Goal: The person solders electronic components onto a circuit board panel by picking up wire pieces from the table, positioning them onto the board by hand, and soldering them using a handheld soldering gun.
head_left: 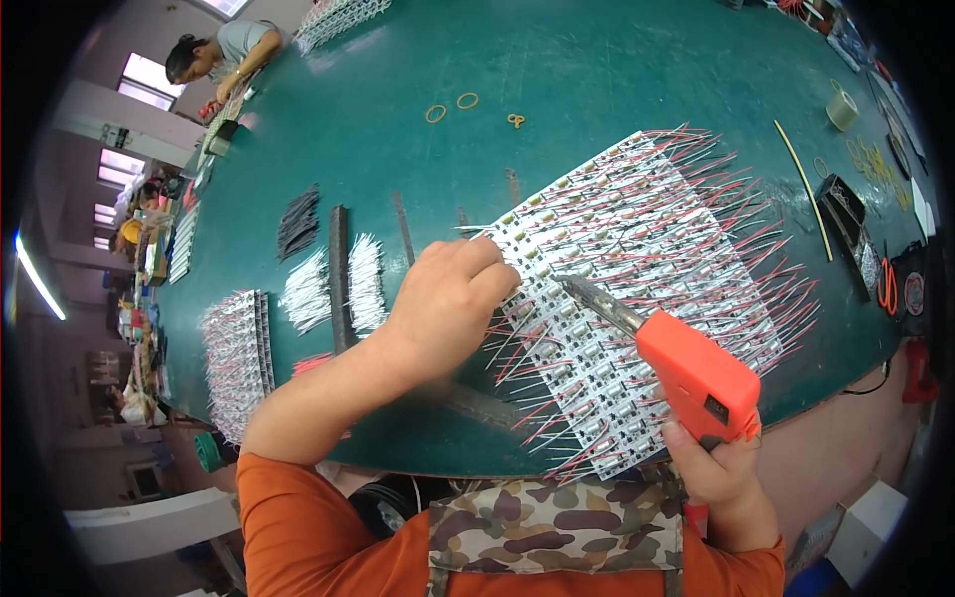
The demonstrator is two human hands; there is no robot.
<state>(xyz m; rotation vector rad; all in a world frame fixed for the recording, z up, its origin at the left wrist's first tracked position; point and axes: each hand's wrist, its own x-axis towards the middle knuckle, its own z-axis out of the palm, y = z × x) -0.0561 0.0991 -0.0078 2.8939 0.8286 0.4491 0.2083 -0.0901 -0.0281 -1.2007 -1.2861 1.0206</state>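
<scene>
We look down on a green table (398,149), with the panel (657,249) of white board strips lying aslant from the centre to the right of the frame. Red and white wires (781,308) fan out beyond its right edge, and more stick out along its lower left edge.

The left hand (448,298) reaches in to the panel's upper left edge, its fingers curled and nearly together; we cannot tell whether they pinch anything. A thin white piece (468,228) shows just beside them. The right hand (711,463), at the lower right, is wrapped around the handle of a red tool (699,373) — its dark, pointed tip lies over the panel near the left fingers, though we cannot tell whether it touches.

Left of centre we find a dark bar (341,279) between two white bundles (366,284), with a black bundle (297,221) above. Farther left stands a stack of wired boards (237,358). At the top centre lie rubber bands (436,114); at the right, a yellow stick (804,189), a spool (842,109) and orange scissors (886,289). A co-worker (242,42) bends over the table's far edge — upper left of the frame.
</scene>
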